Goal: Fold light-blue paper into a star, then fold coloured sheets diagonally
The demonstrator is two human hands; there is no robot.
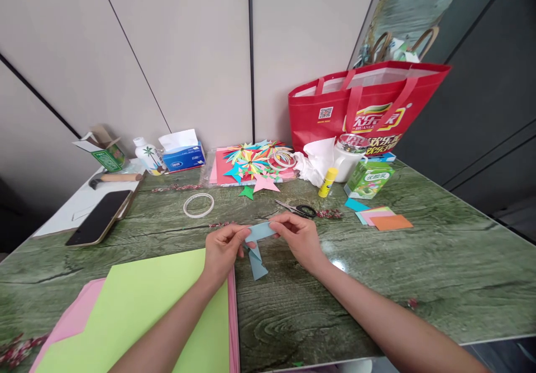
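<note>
A narrow light-blue paper strip (260, 232) is stretched level between my two hands above the table. My left hand (223, 250) pinches its left end between thumb and fingers. At the other end, my right hand (298, 239) grips it the same way. Below the strip, close to my left fingers, is a folded light-blue paper piece (257, 264); whether it hangs from the hand or lies on the table I cannot tell. Just beyond my right hand are black-handled scissors (299, 209).
Green and pink paper sheets (159, 289) lie under my left forearm. Behind are a tape roll (199, 205), folded paper stars (251, 163), a glue stick (328, 183), a green carton (368, 180), coloured paper slips (383, 219) and a red bag (318, 122). A phone (100, 216) and hammer (115, 177) sit left.
</note>
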